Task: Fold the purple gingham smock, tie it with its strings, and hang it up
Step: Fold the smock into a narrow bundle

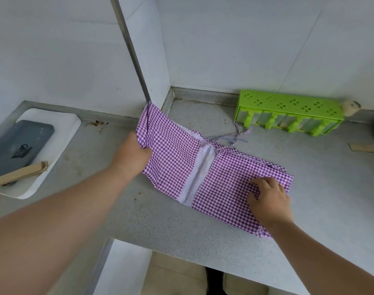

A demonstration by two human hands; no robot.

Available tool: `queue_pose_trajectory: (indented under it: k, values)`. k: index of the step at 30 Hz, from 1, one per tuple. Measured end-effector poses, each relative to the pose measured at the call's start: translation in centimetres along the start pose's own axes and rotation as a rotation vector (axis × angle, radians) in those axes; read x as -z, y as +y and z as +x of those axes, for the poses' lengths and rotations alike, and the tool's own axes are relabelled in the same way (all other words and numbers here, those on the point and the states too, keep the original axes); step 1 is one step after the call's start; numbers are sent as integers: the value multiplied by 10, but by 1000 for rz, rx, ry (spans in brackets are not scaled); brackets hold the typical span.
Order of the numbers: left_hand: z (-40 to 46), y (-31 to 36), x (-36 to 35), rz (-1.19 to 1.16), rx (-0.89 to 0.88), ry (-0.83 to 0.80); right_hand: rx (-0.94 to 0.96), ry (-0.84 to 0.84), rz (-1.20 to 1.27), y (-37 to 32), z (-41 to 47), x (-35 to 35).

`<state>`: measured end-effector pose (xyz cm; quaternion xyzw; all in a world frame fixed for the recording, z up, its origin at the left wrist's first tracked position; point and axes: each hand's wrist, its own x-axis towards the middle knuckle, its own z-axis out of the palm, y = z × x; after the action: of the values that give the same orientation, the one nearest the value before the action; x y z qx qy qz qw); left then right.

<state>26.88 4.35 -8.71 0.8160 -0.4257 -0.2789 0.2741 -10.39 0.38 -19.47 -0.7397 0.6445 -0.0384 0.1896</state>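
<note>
The purple gingham smock (220, 179) lies spread on the grey counter (160, 220), with a pale lining strip running down its middle. Its thin strings (235, 135) trail loose on the counter behind it. My left hand (135, 154) is closed on the smock's left edge and lifts that side off the counter. My right hand (269, 199) rests palm down on the right part of the cloth, fingers spread and pressing it flat.
A green plastic rack (288, 112) stands against the back wall on the right. A white tray (54, 133) at the left holds a dark flat device (20, 145) and a cardboard strip (18, 173). A wall corner (152, 81) juts out behind the smock. The counter's front edge is near me.
</note>
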Motion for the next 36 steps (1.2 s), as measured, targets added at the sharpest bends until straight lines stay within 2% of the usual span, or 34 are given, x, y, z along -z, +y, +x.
queue_pose_trajectory:
  k: [2, 3, 5, 7, 9, 11, 14, 16, 20, 23, 25, 27, 28, 30, 33, 36]
  values:
    - [-4, 35, -4, 67, -128, -84, 7, -81, 13, 2, -4, 5]
    - [-10, 52, -11, 85, -196, -175, 34, -105, 14, 3, -5, 6]
    - [-30, 85, -33, 110, -317, -461, 56, -108, 81, 6, -6, 12]
    - [-53, 107, -57, 165, -362, -749, -21, -128, 155, 10, -6, 19]
    - [-62, 108, -85, 310, -448, -865, -153, -150, 176, 16, -6, 26]
    - [-60, 97, -105, 558, -606, -816, -239, -80, 250, 22, -9, 30]
    - [-48, 75, -125, 821, -710, -716, -337, 12, 480, 29, -18, 38]
    - [-39, 62, -132, 811, -694, -669, -368, -32, 559, 27, -21, 42]
    - [-29, 50, -138, 760, -585, -625, -301, -155, 515, 18, -21, 37]
    - [-24, 55, -141, 756, -577, -670, -239, -65, 498, 19, -23, 36]
    - [-21, 56, -145, 804, -586, -711, -249, -114, 395, 24, -27, 38]
    - [-19, 54, -152, 880, -565, -774, -250, -236, 128, 26, -35, 38]
    - [-19, 52, -157, 917, -551, -803, -250, -228, 1, 28, -38, 37]
    - [-19, 52, -165, 974, -582, -792, -235, -90, -117, 31, -41, 36]
    - [-13, 53, -182, 1027, -759, -646, -19, 101, -140, 18, -32, 39]
    - [-3, 46, -201, 1142, -823, -602, 326, 71, -68, -15, -17, 23]
